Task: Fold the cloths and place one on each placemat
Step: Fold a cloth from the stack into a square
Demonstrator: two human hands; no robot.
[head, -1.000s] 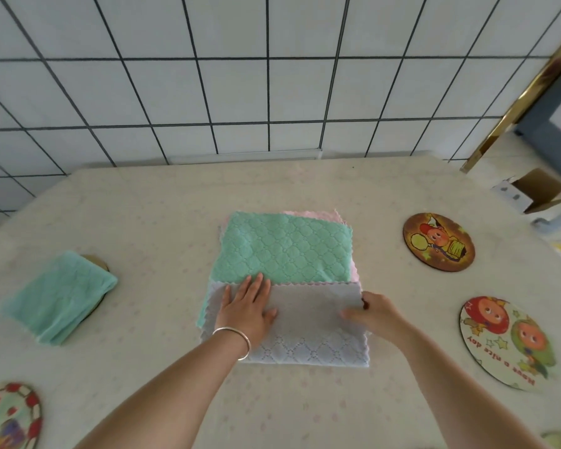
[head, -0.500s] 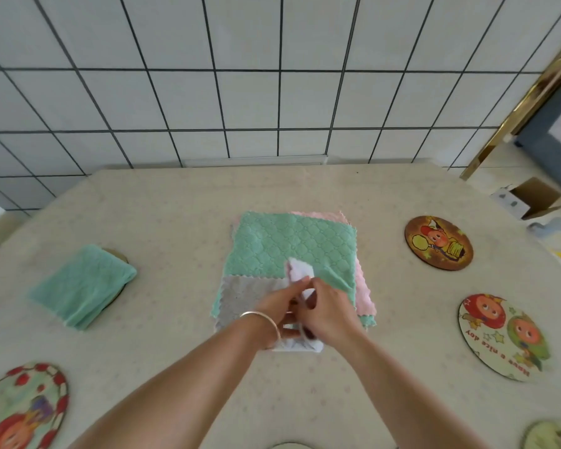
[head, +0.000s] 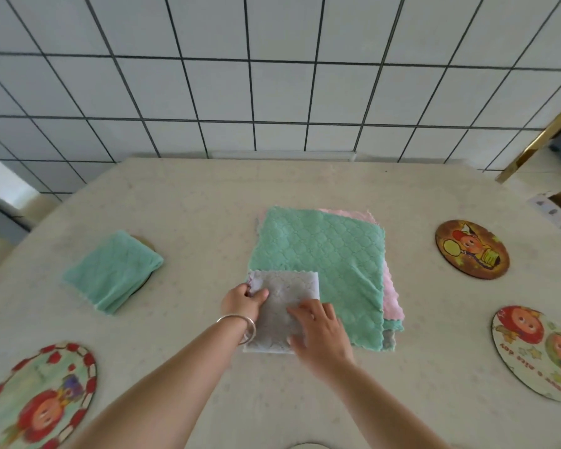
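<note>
While the left hand (head: 242, 301) pinches the folded grey cloth (head: 280, 311) at its left edge, the right hand (head: 319, 335) lies flat on it with fingers spread. That cloth sits on the near left corner of a stack topped by a green cloth (head: 324, 260), mid-table (head: 191, 202). Another folded green cloth (head: 112, 270) covers a placemat (head: 146, 246) at far left.

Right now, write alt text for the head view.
Two hands fold a small grey quilted cloth atop a flat green cloth; left hand pinches its edge, right hand presses it. A folded green cloth covers one round placemat.
</note>
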